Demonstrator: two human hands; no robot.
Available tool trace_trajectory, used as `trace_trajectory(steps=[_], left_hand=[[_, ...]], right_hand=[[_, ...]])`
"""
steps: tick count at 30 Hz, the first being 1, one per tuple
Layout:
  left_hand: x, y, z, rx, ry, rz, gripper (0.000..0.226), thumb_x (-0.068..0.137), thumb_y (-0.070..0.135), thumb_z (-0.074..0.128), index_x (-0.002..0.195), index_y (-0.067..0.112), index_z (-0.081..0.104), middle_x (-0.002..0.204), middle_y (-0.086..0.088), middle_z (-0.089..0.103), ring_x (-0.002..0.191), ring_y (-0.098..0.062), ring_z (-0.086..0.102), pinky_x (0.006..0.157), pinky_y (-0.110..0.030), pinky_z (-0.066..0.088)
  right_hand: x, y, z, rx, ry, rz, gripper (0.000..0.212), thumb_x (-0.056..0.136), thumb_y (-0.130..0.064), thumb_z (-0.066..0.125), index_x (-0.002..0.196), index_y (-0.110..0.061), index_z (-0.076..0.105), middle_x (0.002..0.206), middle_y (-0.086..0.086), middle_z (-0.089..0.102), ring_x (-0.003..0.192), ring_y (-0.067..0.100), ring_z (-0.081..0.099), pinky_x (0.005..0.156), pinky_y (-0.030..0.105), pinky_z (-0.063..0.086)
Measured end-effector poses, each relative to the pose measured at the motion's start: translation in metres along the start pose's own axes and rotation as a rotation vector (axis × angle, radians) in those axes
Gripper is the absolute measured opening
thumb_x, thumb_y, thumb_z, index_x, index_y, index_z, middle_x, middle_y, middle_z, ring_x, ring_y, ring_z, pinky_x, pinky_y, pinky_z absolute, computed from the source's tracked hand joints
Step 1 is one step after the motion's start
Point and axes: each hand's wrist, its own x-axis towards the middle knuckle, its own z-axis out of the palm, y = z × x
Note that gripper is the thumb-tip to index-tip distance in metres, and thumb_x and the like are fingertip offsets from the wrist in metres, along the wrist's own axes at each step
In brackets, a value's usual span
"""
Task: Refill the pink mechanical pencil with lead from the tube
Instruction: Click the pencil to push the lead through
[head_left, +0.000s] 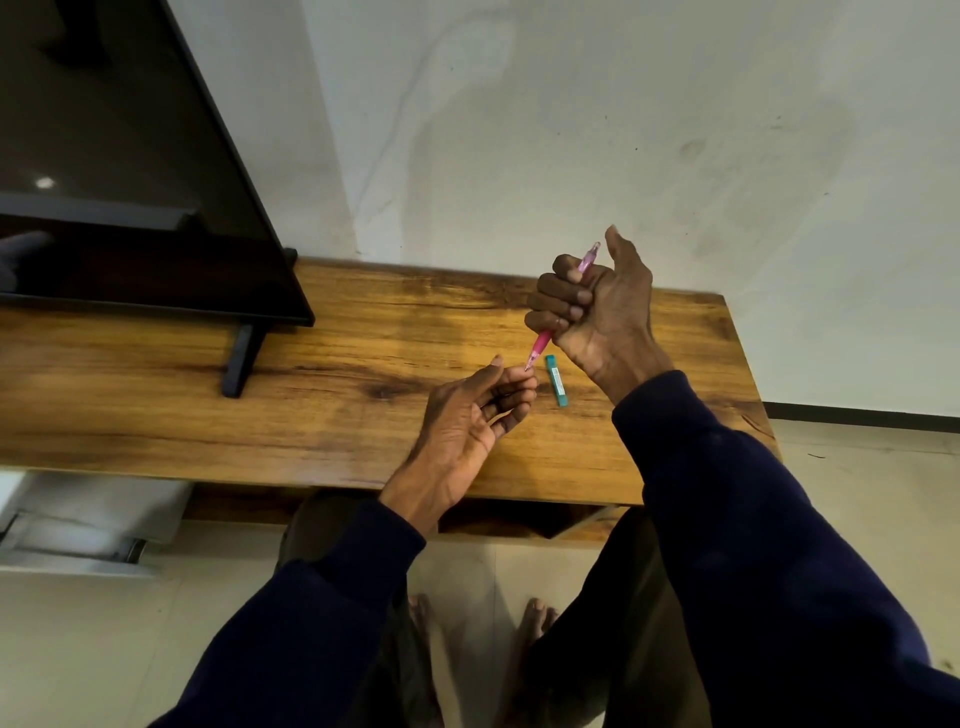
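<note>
**Pencil in our right fist, tip at our left fingertips**

Our right hand (592, 306) is closed in a fist around the pink mechanical pencil (563, 305), thumb raised beside its clear top end, point angled down and to the left. Our left hand (478, 410) is cupped below it, palm up, fingers loosely curled, the fingertips (522, 375) right at the pencil's tip; we cannot tell whether they pinch anything. The teal lead tube (556, 380) lies flat on the wooden table (311, 395), between both hands, just under the right wrist.
</note>
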Motion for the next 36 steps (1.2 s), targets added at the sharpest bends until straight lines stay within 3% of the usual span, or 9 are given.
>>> trace_trajectory(steps=[27, 36], left_hand=[[-0.0020, -0.0019, -0.0059, 0.014, 0.026, -0.008, 0.032, 0.104, 0.024, 0.057, 0.109, -0.004, 0.073, 0.102, -0.016, 0.079, 0.088, -0.017, 0.075, 0.086, -0.029, 0.059], [-0.0008, -0.0017, -0.0076, -0.003, 0.014, -0.033, 0.038, 0.106, 0.027, 0.053, 0.114, -0.005, 0.072, 0.105, -0.016, 0.079, 0.088, -0.016, 0.075, 0.086, -0.028, 0.058]], right_hand=[[0.0000, 0.0065, -0.0011, -0.092, 0.030, -0.032, 0.063, 0.102, -0.060, 0.033, 0.060, -0.014, 0.042, 0.045, -0.007, 0.025, 0.043, 0.010, 0.020, 0.055, 0.028, 0.013], [0.0005, 0.0021, 0.0021, -0.024, 0.021, -0.069, 0.055, 0.100, -0.042, 0.033, 0.050, -0.018, 0.036, 0.043, -0.007, 0.020, 0.039, 0.008, 0.016, 0.047, 0.023, 0.013]])
